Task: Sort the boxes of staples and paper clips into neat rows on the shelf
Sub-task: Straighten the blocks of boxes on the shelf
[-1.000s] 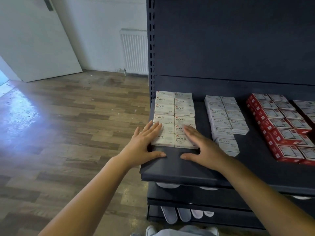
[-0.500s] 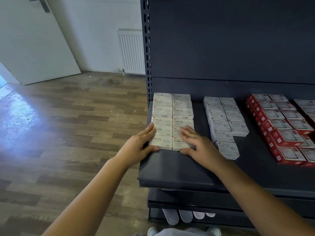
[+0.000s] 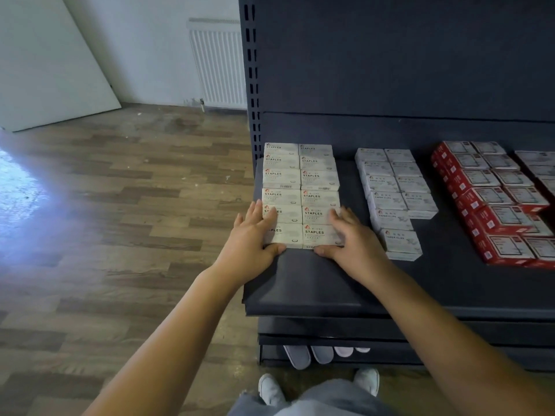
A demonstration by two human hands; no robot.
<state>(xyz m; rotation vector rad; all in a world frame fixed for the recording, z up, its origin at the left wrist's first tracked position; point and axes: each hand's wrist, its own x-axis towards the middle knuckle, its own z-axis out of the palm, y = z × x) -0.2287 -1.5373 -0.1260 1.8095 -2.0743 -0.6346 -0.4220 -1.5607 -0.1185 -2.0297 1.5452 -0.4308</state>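
Two columns of white staple boxes [image 3: 301, 195] lie flat at the left end of the dark shelf [image 3: 300, 283], centre of the frame, running from the back panel toward me. My left hand [image 3: 250, 243] lies on the nearest left boxes, fingers straight and spread, thumb against their front edge; my right hand [image 3: 353, 241] flanks the nearest right boxes the same way, its grip apart, clasping nothing. Just to the right sit white paper-clip boxes [image 3: 392, 190] in two uneven columns, then red boxes [image 3: 492, 202] at the right edge. Wood-plank floor [image 3: 120, 205] fills the left, with a white radiator [image 3: 219, 61] and a leaning white door [image 3: 45, 61] at upper left.
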